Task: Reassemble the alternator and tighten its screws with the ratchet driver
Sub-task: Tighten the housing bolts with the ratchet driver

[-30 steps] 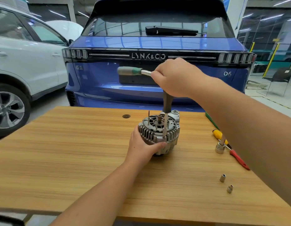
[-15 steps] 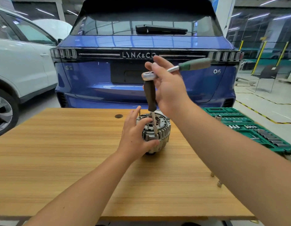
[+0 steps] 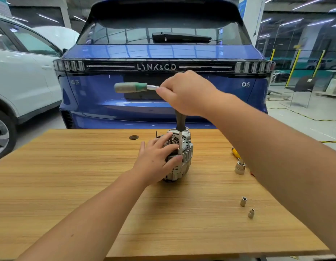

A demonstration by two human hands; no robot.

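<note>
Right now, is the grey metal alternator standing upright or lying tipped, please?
Upright: the grey metal alternator stands on end on the wooden table, finned face up.

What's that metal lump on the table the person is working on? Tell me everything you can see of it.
It is the alternator, a rounded grey cast-metal housing with cooling fins round its rim and a vented top face. It stands on the wooden table, top face up. The left hand steadies it, fingers across the top and thumb on its side. The ratchet driver, held by the right hand, stands upright with its tip on the top face.
</note>
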